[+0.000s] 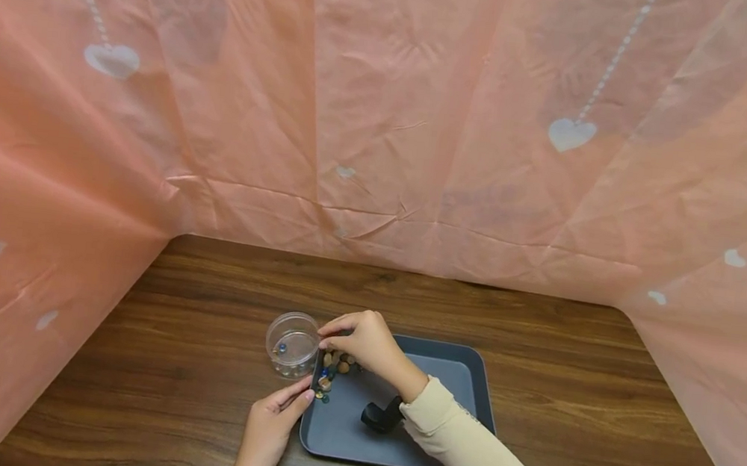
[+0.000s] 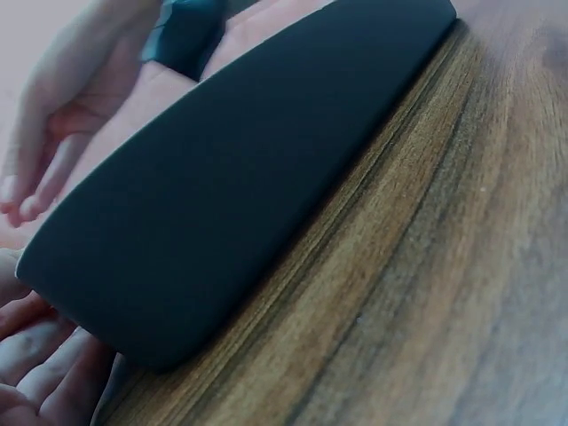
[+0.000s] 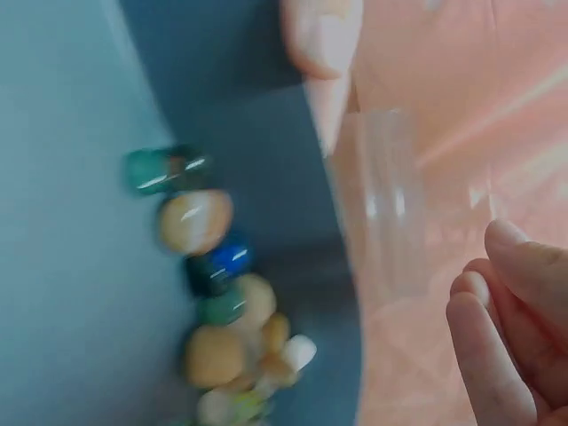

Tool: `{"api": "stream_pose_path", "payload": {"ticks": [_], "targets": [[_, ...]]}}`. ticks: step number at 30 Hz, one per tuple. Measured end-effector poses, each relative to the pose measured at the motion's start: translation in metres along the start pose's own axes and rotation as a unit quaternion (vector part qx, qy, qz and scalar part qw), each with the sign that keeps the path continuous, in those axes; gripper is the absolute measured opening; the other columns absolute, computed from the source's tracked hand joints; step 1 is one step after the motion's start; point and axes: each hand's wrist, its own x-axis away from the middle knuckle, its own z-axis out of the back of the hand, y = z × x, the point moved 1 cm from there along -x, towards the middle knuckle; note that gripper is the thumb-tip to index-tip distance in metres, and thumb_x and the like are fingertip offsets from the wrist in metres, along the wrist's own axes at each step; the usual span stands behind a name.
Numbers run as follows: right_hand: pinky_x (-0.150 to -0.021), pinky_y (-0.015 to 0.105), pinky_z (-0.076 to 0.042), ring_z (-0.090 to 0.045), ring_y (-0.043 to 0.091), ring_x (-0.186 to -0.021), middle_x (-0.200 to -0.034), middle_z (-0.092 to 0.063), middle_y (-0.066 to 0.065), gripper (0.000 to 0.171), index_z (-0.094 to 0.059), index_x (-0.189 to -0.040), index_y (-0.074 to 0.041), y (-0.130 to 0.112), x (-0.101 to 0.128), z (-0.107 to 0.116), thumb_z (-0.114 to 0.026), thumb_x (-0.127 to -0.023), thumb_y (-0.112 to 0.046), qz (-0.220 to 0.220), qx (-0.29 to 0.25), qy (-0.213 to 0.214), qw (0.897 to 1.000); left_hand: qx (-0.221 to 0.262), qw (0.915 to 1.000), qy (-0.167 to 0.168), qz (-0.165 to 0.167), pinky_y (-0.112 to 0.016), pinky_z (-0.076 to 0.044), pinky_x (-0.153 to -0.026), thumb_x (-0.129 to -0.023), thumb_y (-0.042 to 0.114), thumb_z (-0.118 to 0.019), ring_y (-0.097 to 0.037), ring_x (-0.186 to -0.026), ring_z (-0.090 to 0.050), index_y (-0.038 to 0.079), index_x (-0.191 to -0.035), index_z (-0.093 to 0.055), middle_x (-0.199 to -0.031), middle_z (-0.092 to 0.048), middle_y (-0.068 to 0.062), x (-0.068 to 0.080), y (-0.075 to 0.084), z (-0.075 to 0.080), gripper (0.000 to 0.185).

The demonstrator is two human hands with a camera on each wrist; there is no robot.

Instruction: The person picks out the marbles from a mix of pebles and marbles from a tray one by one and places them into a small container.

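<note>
A dark grey tray [image 1: 462,362] lies on the wooden table, with several coloured pebbles [image 1: 336,368] heaped in its far left corner. The pebbles [image 3: 217,306] show blurred in the right wrist view. A clear round tub [image 1: 293,343] stands just left of the tray with a few beads inside. My right hand [image 1: 356,339] hovers over the pebbles, fingers bunched toward the tub's rim. Its fingertips [image 3: 506,302] curl beside the tub [image 3: 390,204], and nothing shows between them. My left hand [image 1: 274,418] touches the tray's left wall [image 2: 222,177] with straight fingers [image 2: 40,355].
A black camera mount [image 1: 383,416] sits under my right wrist above the tray. Peach plastic sheeting [image 1: 385,114] with white hearts walls in the table at the back and both sides. Bare wood [image 1: 569,372] stretches right of the tray.
</note>
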Motion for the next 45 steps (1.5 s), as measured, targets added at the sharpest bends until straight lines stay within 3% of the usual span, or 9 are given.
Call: {"api": "stream_pose_path", "payload": {"ticks": [6,15,24,37,45], "targets": [[-0.07,0.017,-0.054,-0.071,0.012,-0.092,-0.097,-0.078,0.01,0.014,-0.08,-0.096,-0.004,0.022,0.02,0.003,-0.079,-0.084,-0.01,-0.064,-0.062,-0.037,0.995,0.002,1.0,-0.001,-0.003,-0.01,-0.051,-0.086,-0.093,0.018,-0.07,0.005,-0.1,-0.065,-0.002,-0.121,-0.069,-0.123,-0.07,-0.016,0.0,0.0,0.001,0.034],[-0.065,0.013,-0.052,-0.065,-0.001,-0.074,-0.088,-0.078,0.014,0.013,-0.079,-0.091,0.0,0.038,0.036,-0.012,-0.082,-0.08,-0.006,-0.067,-0.089,-0.11,0.988,0.006,1.0,0.001,-0.004,-0.01,-0.05,-0.087,-0.093,0.015,-0.07,0.006,-0.103,-0.064,-0.001,-0.121,-0.069,-0.124,-0.069,-0.016,0.0,0.0,0.0,0.032],[-0.067,0.014,-0.052,-0.065,0.0,-0.078,-0.087,-0.078,0.011,0.012,-0.08,-0.091,-0.004,0.041,0.034,-0.02,-0.082,-0.079,-0.006,-0.06,-0.069,-0.132,0.987,0.005,1.0,0.0,-0.002,-0.009,-0.05,-0.087,-0.093,0.017,-0.07,0.007,-0.103,-0.063,-0.001,-0.121,-0.069,-0.124,-0.069,-0.016,0.0,-0.001,0.0,0.033],[-0.065,0.014,-0.051,-0.062,-0.006,-0.074,-0.087,-0.079,0.007,0.012,-0.081,-0.091,-0.006,0.035,0.03,-0.025,-0.082,-0.079,-0.008,-0.043,-0.024,-0.125,0.991,0.006,1.0,0.005,-0.002,-0.009,-0.05,-0.086,-0.093,0.017,-0.071,0.007,-0.102,-0.063,-0.002,-0.121,-0.069,-0.124,-0.069,-0.017,0.0,0.0,0.001,0.034],[-0.064,0.01,-0.049,-0.06,-0.008,-0.072,-0.084,-0.079,0.004,0.006,-0.081,-0.084,-0.006,0.033,0.028,-0.034,-0.082,-0.079,-0.005,0.033,0.06,-0.129,0.989,0.014,0.9999,-0.003,-0.005,-0.009,-0.05,-0.087,-0.093,0.016,-0.071,0.007,-0.101,-0.064,-0.004,-0.121,-0.068,-0.124,-0.068,-0.019,-0.001,0.0,0.001,0.035]]}}
